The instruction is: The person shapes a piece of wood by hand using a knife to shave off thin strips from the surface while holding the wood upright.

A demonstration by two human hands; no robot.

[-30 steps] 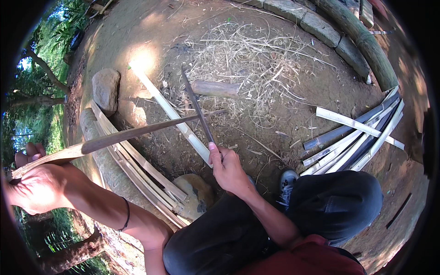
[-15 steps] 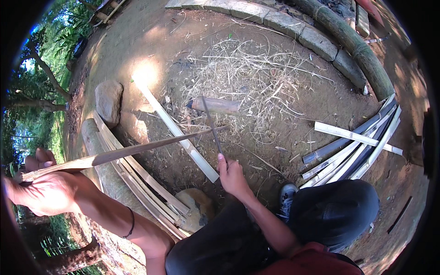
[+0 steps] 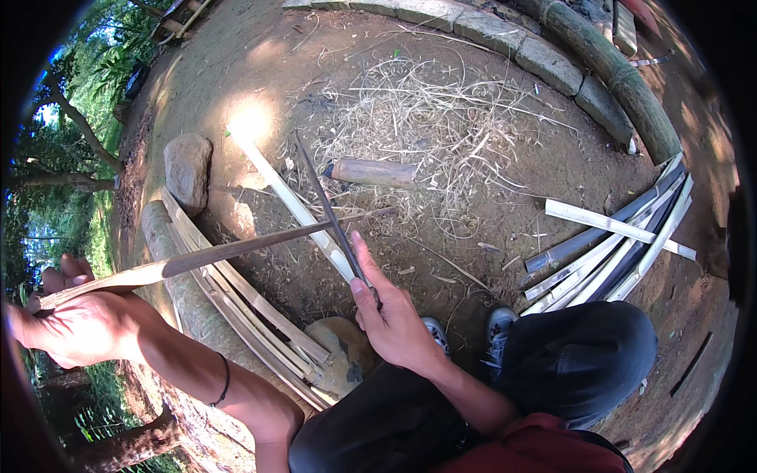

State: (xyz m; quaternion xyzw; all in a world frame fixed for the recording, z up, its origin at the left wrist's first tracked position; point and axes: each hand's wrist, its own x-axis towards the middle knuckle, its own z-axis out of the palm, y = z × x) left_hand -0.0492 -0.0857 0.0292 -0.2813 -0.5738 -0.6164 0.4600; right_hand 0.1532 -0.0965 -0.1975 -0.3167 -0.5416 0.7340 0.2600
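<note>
My left hand (image 3: 79,323) is closed round the near end of a long bamboo strip (image 3: 213,256), which slants away up and to the right. In my right hand (image 3: 388,315) is a knife (image 3: 318,188) with a long, thin dark blade, its tip pointing up and left. The blade crosses the strip near the strip's far end, and the index finger lies stretched along the knife. Beneath them a pale split bamboo piece (image 3: 280,189) lies on the ground. A short brown bamboo section (image 3: 372,172) rests just beyond the blade.
Curly shavings (image 3: 441,118) cover the ground ahead. Split bamboo strips lie in a right-hand pile (image 3: 607,252) and a left-hand bundle (image 3: 236,303), near a rock (image 3: 188,175) and a rounded stone (image 3: 341,355). A curved stone border (image 3: 489,31) and thick bamboo pole (image 3: 599,63) run behind.
My right hand has come nearer and slightly left with the knife, so the blade crosses the strip closer to my left hand. The left hand has hardly moved.
</note>
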